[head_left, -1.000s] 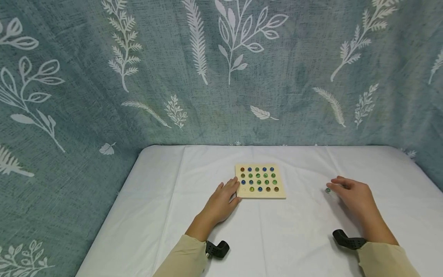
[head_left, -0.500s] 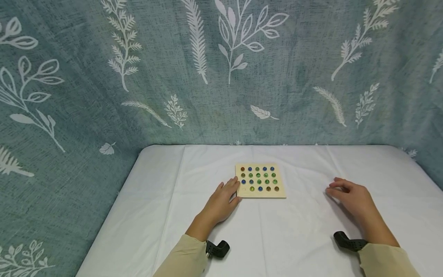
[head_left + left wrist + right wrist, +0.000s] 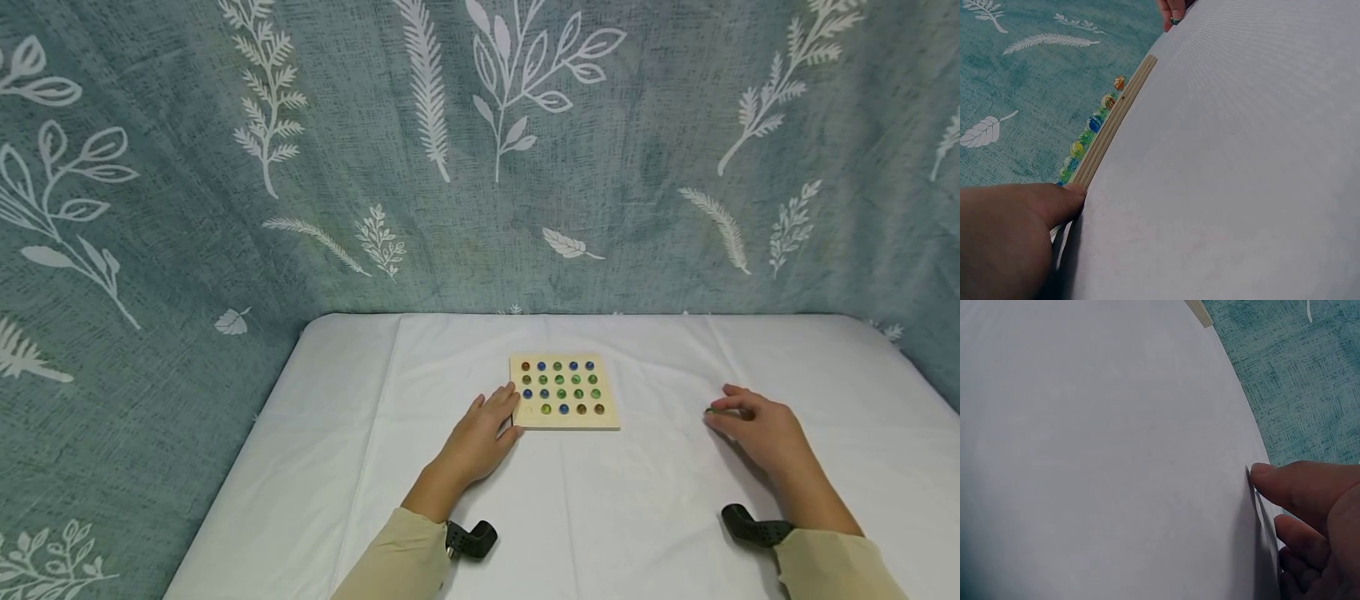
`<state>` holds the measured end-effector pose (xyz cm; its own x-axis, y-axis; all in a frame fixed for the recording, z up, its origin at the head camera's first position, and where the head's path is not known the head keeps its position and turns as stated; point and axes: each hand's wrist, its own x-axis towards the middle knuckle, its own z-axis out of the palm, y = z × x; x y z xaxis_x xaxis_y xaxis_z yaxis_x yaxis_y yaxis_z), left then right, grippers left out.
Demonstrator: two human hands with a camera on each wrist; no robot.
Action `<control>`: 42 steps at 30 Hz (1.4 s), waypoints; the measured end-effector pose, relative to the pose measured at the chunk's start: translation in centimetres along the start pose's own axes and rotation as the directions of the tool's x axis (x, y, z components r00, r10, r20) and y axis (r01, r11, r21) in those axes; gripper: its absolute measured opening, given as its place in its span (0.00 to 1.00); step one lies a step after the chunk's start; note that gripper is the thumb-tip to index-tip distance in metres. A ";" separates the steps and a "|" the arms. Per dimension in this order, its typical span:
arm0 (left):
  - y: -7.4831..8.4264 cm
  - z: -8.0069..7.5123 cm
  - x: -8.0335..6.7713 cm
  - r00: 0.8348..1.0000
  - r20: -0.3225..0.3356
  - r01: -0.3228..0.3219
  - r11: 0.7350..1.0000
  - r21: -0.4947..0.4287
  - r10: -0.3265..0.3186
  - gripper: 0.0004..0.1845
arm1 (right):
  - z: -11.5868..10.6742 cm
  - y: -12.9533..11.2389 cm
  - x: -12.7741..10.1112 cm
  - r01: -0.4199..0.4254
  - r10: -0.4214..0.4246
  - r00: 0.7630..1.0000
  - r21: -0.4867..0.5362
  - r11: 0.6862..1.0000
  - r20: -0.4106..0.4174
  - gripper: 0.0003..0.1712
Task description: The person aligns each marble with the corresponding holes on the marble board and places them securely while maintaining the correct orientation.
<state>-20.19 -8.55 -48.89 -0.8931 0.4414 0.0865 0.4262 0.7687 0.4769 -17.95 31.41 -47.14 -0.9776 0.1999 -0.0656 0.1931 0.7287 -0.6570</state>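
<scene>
A square wooden board [image 3: 607, 421] lies mid-table with rows of coloured marbles [image 3: 559, 380] seated in its holes; one hole near its front left corner looks empty. My left hand [image 3: 491, 421] lies flat on the cloth, its straight fingers touching the board's left edge [image 3: 1112, 127]. To the right of the board, my right hand [image 3: 726, 414] rests on the cloth and pinches a small green marble [image 3: 710, 410] at its fingertips. The left wrist view also shows that marble [image 3: 1174, 20]. In the right wrist view only my thumb [image 3: 1300, 487] shows, and the marble is hidden.
A white cloth [image 3: 645, 500] covers the table. A blue-green leaf-print curtain [image 3: 480, 167] hangs close behind and to the left. Black wrist mounts [image 3: 472, 537] sit at both sleeves. The table's left edge [image 3: 247, 467] falls away beside my left arm.
The right hand closed in over the green marble, which lay just at its fingertips, and now pinches it. The left hand and the board have not moved.
</scene>
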 end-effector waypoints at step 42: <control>0.1 -0.1 0.0 1.000 -0.002 0.008 1.000 0.013 -0.008 0.32 | 1.2 -3.6 -0.3 0.056 -0.056 0.998 -0.002 0.998 -0.028 0.26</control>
<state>-20.19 -8.49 -48.80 -0.8968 0.4342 0.0844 0.4207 0.7784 0.4659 -18.50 27.90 -45.66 -0.9842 0.1769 -0.0081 0.1384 0.7398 -0.6584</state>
